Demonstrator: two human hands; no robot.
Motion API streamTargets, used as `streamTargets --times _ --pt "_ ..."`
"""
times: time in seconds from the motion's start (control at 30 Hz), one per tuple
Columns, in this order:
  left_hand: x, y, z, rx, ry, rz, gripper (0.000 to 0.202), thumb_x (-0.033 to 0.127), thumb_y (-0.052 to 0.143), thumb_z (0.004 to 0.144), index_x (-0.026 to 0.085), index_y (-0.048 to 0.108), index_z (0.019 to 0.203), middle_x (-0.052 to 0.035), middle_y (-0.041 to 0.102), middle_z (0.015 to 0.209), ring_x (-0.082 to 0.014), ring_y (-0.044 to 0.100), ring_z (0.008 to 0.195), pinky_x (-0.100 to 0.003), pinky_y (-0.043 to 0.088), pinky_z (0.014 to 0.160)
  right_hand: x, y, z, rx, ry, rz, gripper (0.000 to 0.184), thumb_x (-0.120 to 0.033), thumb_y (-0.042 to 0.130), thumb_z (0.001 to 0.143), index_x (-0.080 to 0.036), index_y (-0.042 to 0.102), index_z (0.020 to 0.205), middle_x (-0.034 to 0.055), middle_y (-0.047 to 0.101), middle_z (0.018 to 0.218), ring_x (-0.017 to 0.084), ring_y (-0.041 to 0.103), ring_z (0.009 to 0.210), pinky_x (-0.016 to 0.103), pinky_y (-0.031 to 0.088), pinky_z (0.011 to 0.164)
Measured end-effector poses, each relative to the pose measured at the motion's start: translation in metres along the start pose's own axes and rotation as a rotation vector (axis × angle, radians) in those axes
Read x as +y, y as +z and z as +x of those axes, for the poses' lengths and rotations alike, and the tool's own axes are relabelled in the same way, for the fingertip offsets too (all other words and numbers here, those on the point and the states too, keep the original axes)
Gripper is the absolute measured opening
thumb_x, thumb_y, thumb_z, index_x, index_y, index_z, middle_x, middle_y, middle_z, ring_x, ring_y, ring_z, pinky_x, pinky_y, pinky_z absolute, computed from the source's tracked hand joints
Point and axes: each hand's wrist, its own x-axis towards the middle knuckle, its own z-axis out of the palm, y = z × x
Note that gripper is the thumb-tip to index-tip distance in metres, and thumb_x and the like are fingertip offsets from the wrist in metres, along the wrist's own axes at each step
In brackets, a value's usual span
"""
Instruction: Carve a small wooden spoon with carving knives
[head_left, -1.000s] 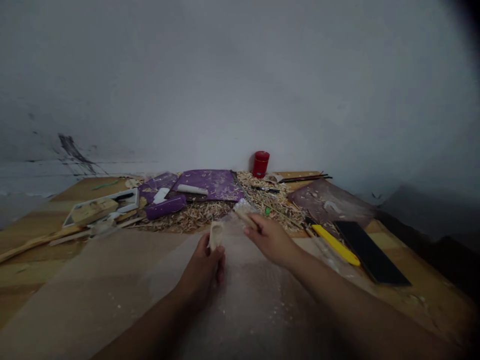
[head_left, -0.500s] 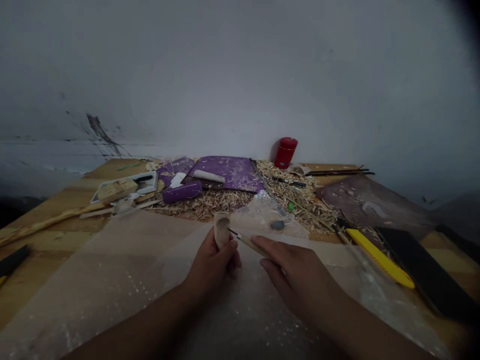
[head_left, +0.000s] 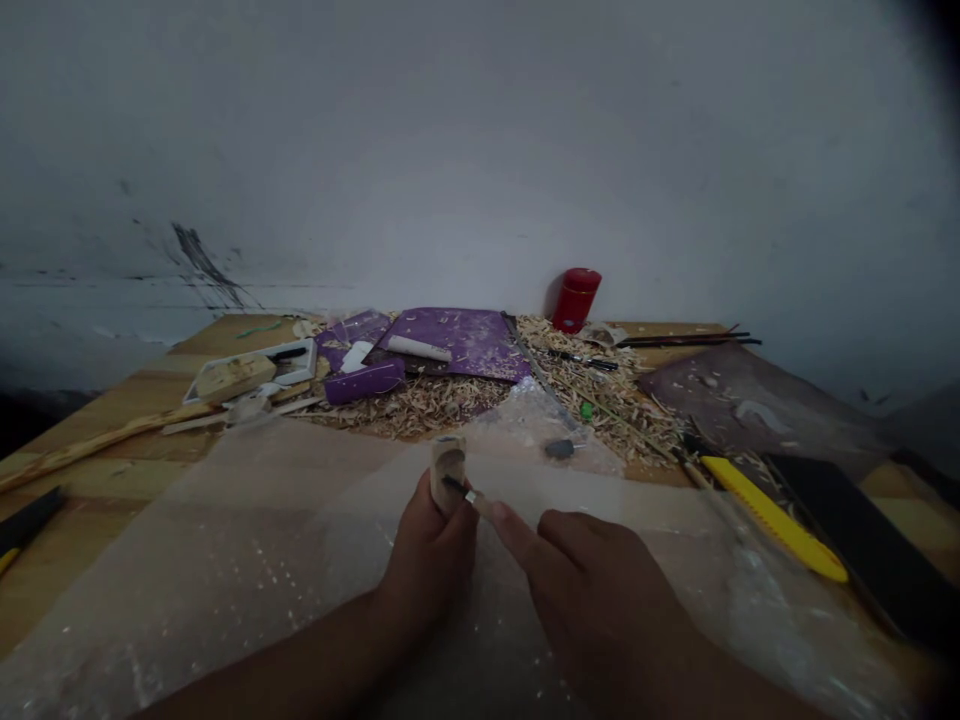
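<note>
Upright in my left hand (head_left: 431, 550) is a small pale wood piece (head_left: 448, 462) with a scooped hollow near its top. My fingers are closed around its lower part. A carving gouge (head_left: 474, 498) with a light wooden handle sits in my right hand (head_left: 592, 570), the index finger stretched along the handle. Its dark metal tip lies against the face of the wood, below the hollow. Most of the handle is hidden inside my right hand. Both hands are above a clear plastic sheet (head_left: 247, 540) spread over the wooden table.
Wood shavings (head_left: 420, 408) heap up behind the hands around a purple folder (head_left: 465, 340). A red canister (head_left: 577, 300) stands by the wall. A yellow cutter (head_left: 776, 520) and a black slab (head_left: 862, 540) lie at right, a white tray (head_left: 304, 365) and a long stick (head_left: 112, 440) at left.
The gouge tip has moved from the wood's right edge onto its face, lower down. My right hand has turned and come lower. The wood piece sits slightly lower in view.
</note>
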Motion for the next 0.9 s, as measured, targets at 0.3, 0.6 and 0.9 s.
streamTargets --times 0.3,0.6,0.9 --pt "0.015 0.005 -0.005 0.096 0.057 0.069 0.021 0.03 0.062 0.067 0.021 0.044 0.072 0.0075 0.046 0.054 -0.0078 0.038 0.044 -0.02 0.034 0.044 -0.017 0.017 0.0 0.168 -0.05 -0.081 0.035 -0.007 0.035 0.083 -0.001 0.043 0.116 0.0093 0.059 0.063 0.022 0.053 0.049 0.033 0.041 0.039" --pt "0.024 0.005 -0.008 0.122 0.082 -0.026 0.026 0.031 0.067 0.062 0.021 0.044 0.071 0.0079 0.045 0.051 -0.0072 0.038 0.043 -0.02 0.033 0.043 -0.023 0.027 0.003 0.24 -0.064 -0.079 0.042 -0.009 0.035 0.086 -0.002 0.039 0.127 0.0079 0.057 0.065 0.02 0.052 0.051 0.031 0.043 0.041" --pt "0.023 0.004 -0.005 0.132 0.107 0.001 0.019 0.023 0.061 0.066 0.021 0.044 0.072 0.0085 0.044 0.053 -0.0068 0.037 0.046 -0.019 0.034 0.044 -0.03 0.024 0.007 0.18 -0.019 -0.129 0.046 -0.01 0.037 0.087 -0.002 0.034 0.132 0.0093 0.058 0.067 0.022 0.051 0.053 0.033 0.042 0.041"
